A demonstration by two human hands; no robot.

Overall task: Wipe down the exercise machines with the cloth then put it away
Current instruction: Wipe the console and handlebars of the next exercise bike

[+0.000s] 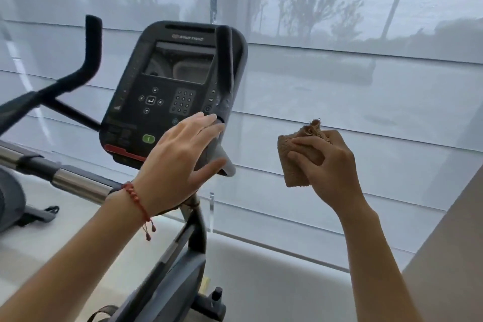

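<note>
An exercise bike stands in front of me, its black console (167, 81) with a dark screen, keypad and green button tilted toward me. My left hand (180, 162), a red bead bracelet on its wrist, lies flat with fingers spread against the grey right handlebar (223, 78) near the console's lower right corner. My right hand (326, 162) is raised to the right of the bike, apart from it, and grips a folded brown cloth (290, 162). The other handlebar (92, 44) rises at the left.
A second machine's chrome bar (65, 178) and grey base (10, 198) sit at the left. Behind the bike hangs a sheer white window blind (339, 86). A beige wall edge (449, 243) stands at the right. The bike frame (183, 256) runs down between my arms.
</note>
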